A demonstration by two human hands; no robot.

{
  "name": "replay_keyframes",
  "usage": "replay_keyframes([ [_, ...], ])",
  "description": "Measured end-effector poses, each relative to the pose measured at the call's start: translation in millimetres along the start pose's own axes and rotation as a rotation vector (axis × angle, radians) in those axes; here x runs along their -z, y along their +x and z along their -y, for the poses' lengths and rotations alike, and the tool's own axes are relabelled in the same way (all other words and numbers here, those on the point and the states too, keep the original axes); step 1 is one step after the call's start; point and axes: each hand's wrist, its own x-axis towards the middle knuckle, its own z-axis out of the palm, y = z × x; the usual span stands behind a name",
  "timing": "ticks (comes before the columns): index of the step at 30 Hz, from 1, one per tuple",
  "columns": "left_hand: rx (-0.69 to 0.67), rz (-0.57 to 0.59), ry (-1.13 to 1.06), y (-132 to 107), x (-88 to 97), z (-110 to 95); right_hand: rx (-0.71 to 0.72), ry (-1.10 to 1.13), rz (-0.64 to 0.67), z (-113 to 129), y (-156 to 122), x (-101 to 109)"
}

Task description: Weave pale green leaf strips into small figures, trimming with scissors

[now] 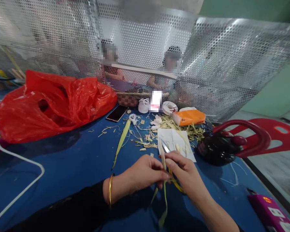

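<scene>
My left hand (142,172) pinches a narrow pale-green strip of leaf (163,158) that stands upright between the fingers, with thin tails (164,206) hanging below. Close beside it, my right hand (186,172) is closed around yellow-handled scissors (165,147), whose blades point forward by the strip. Whether the blades touch the strip, I cannot tell. Beyond the hands lies white paper (189,151). Cut leaf scraps (148,145) are scattered to its left. A long green leaf piece (122,141) with white thread (133,119) at its far end rests further left.
At the left sit a red plastic bag (50,106) and a white cable (26,158). A phone (117,113), string ball (143,105), tape roll (169,108) and orange packet (189,117) line the back. A black pot (215,149) and purple box (270,212) stand right. People show behind a perforated screen (145,35).
</scene>
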Motion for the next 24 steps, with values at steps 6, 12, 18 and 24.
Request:
replay_keyframes([
  [6, 0.095, 0.007, 0.046, 0.5, -5.6, 3.3, -0.051, 0.123, -0.067, 5.3, -7.0, -4.8],
  [12, 0.098, -0.158, -0.208, 3.3, 3.2, -4.1, 0.550, -0.346, -0.176, 10.1, -16.9, -4.0],
  [18, -0.021, -0.251, -0.360, 3.8, 3.5, 2.7, 0.823, -0.684, -0.202, 10.7, -21.1, -12.5],
  [24, 0.028, -0.281, -0.494, 0.9, 6.3, -9.4, 0.824, -0.696, -0.164, 10.2, -21.0, -16.0],
])
